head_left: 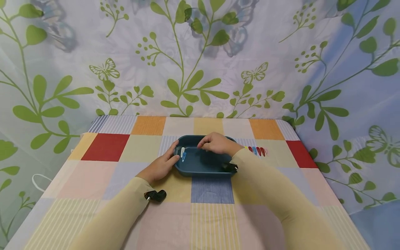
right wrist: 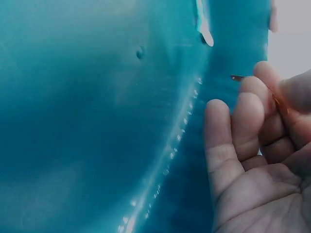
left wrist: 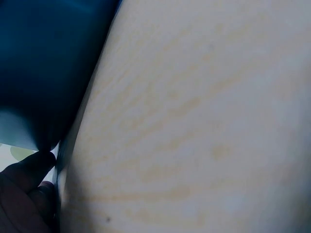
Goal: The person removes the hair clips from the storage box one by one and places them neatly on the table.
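A dark blue tray (head_left: 204, 172) stands on the table. Inside its left end lie a white hair clip (head_left: 182, 151) and a blue hair clip (head_left: 184, 157). My left hand (head_left: 160, 166) rests against the tray's left end, thumb and fingers spread along the rim. Over the tray's far right part is my right hand (head_left: 217, 143). In the right wrist view its thumb and forefinger pinch a thin orange-red hair clip (right wrist: 278, 99), mostly covered by the fingers. A pale clip (right wrist: 207, 38) shows in the tray beyond them.
To the right of the tray, a row of several coloured hair clips (head_left: 258, 151) lies on the patchwork tablecloth (head_left: 212, 191), partly behind my right wrist. A leaf-patterned curtain (head_left: 200, 69) hangs behind the table. A white cord (head_left: 37, 182) loops at the left edge.
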A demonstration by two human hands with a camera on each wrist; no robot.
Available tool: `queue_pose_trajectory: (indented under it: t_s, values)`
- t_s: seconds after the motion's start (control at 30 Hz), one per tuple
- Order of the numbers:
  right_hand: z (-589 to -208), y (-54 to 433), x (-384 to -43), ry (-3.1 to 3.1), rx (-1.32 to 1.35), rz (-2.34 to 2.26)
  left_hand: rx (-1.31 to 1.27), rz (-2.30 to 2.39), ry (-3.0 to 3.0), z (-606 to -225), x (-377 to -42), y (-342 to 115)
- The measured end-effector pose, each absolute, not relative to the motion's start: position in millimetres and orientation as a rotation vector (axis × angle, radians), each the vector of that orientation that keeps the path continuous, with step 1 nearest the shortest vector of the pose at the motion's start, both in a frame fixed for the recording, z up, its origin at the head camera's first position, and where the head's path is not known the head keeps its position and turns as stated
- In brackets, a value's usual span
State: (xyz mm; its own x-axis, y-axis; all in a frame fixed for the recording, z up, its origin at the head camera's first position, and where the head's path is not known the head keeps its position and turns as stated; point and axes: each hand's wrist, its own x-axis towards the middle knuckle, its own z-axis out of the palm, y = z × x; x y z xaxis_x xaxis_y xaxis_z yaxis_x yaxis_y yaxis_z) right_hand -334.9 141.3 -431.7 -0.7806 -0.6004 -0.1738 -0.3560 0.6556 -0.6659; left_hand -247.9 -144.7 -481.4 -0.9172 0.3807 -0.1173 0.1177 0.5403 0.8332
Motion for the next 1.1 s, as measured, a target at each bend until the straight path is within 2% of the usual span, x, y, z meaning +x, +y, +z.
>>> queue_pose_trajectory:
  t_s: [0.43, 1.1]
  values:
    - [-419, 172, -328, 2.459, -0.729, -1.043, 0.406, 1.310, 2.512, -484, -247, -144]
    - [-401, 218, -311, 2.565, -0.433, -1.261, 0.430, 1.305, 2.514, -483, -246, -145]
